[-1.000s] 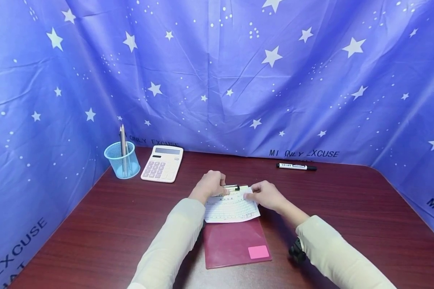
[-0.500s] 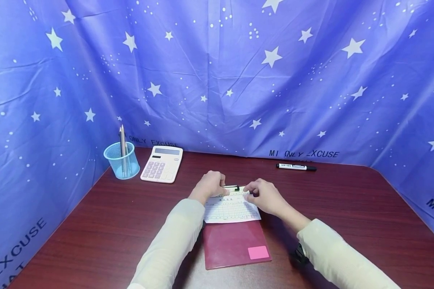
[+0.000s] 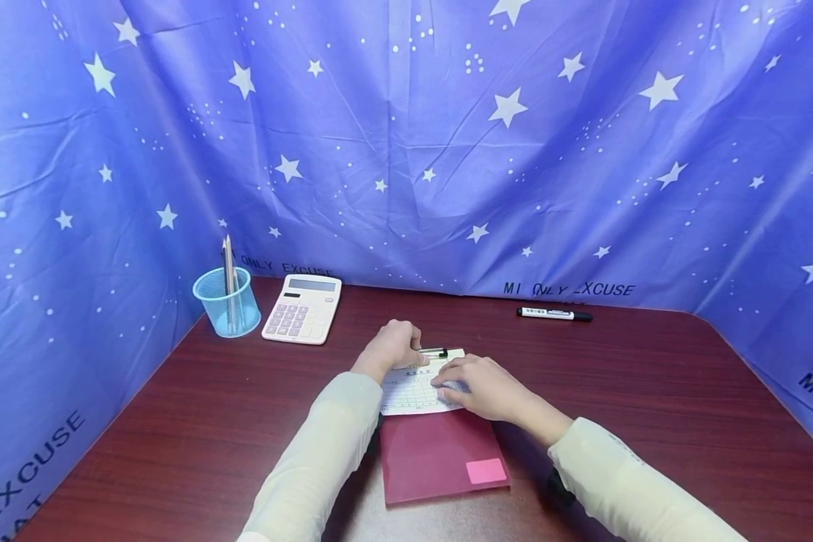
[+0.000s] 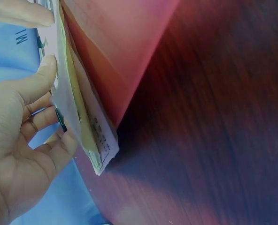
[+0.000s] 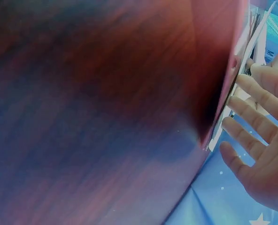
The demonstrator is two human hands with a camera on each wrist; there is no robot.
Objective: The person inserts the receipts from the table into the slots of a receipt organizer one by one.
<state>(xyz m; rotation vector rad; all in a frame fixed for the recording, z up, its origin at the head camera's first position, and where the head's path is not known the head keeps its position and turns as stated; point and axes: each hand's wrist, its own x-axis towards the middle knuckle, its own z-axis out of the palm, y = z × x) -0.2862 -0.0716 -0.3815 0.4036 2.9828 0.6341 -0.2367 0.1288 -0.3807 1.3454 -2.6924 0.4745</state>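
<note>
A dark red clipboard (image 3: 440, 459) with a pink label lies on the table. White printed forms (image 3: 413, 395) cover its upper part, with yellowish sheets visible beneath in the left wrist view. My left hand (image 3: 393, 348) grips at the black-ended metal clip (image 3: 436, 352) on the top edge, its thumb over the paper and its fingers curled round behind. The exact hold on the clip is partly hidden. My right hand (image 3: 484, 388) lies over the right half of the forms; in the right wrist view its fingers (image 5: 254, 115) are spread and nearly straight against the sheets.
Back left on the table (image 3: 244, 421) stand a blue mesh pen cup (image 3: 229, 305) with several pencils and a white calculator (image 3: 303, 310). A black-and-white marker (image 3: 554, 314) lies back right. Blue star-printed cloth (image 3: 406, 150) encloses the back and sides.
My right hand has let go of the forms' upper right edge and moved left and nearer, flattening onto the paper. My left hand stays at the clip.
</note>
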